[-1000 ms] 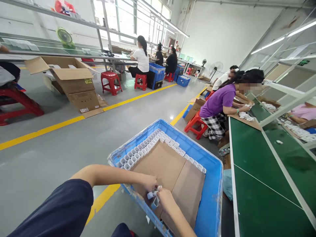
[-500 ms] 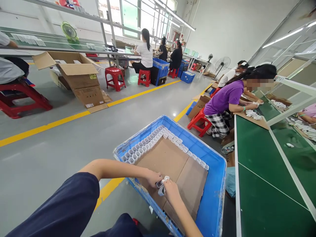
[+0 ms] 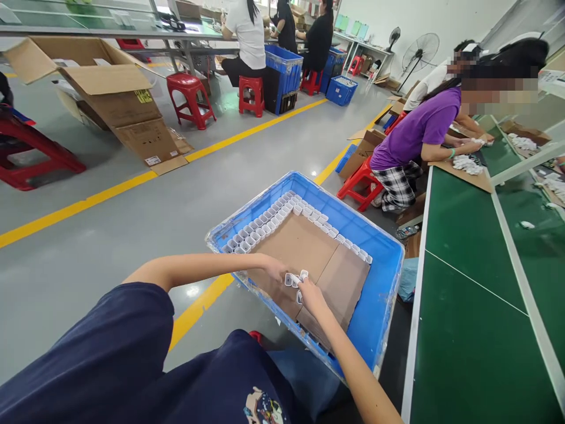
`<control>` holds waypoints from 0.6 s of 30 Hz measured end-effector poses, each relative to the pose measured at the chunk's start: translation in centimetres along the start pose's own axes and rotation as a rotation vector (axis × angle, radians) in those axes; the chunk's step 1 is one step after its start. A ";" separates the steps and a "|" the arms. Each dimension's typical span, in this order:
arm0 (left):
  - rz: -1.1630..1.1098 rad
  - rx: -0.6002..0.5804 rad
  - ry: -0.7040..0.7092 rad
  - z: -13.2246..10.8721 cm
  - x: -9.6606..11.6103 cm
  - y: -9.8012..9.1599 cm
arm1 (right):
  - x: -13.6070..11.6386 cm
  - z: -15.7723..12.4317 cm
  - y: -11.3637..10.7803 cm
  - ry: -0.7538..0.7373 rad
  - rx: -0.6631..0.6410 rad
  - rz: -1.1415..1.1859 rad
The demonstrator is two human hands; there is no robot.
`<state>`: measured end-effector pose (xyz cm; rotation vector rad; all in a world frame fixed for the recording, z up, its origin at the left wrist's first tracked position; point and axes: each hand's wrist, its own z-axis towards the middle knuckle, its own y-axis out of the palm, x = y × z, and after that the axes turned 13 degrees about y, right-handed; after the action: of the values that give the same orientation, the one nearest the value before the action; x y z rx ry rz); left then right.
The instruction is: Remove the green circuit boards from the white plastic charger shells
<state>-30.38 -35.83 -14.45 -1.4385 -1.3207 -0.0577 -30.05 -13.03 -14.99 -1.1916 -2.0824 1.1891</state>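
Note:
Over a blue plastic crate (image 3: 379, 300), my left hand (image 3: 275, 268) pinches at the edge of a small white open plastic cup (image 3: 288, 280). Opposite it, my right hand (image 3: 312, 295) has its fingers closed on another white plastic cup (image 3: 304, 275); the fingertips are partly hidden. One more white cup shows just below, beside the right hand. A brown cardboard sheet (image 3: 335, 282) lies under both hands. Rows of similar white cups (image 3: 265, 224) stand open side up along the crate's far left and far right sides.
A green-topped workbench (image 3: 468, 306) runs along the right. A person in a purple shirt (image 3: 419, 129) sits there on a red stool (image 3: 362, 184). An open cardboard box (image 3: 110, 88) stands at the far left, and a blue crate (image 3: 282, 70) by seated people farther back.
The view has tilted down and shifted. My hands have moved slightly apart, and the white cups between them show more clearly.

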 end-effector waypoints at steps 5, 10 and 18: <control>0.049 0.067 -0.233 -5.3 -3.3 -3.1 | -1.2 0.8 -0.1 -0.017 -0.017 0.010; 0.121 0.129 -0.386 -8.8 -5.4 -4.4 | -2.3 1.3 0.4 0.005 -0.017 0.052; 0.335 0.248 -0.395 -9.1 -5.2 -3.6 | -3.3 1.6 1.1 0.071 0.025 0.179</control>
<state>-29.43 -46.61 -12.09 -1.4816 -1.3227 0.6187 -28.95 -16.33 -16.70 -1.4119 -1.9366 1.2291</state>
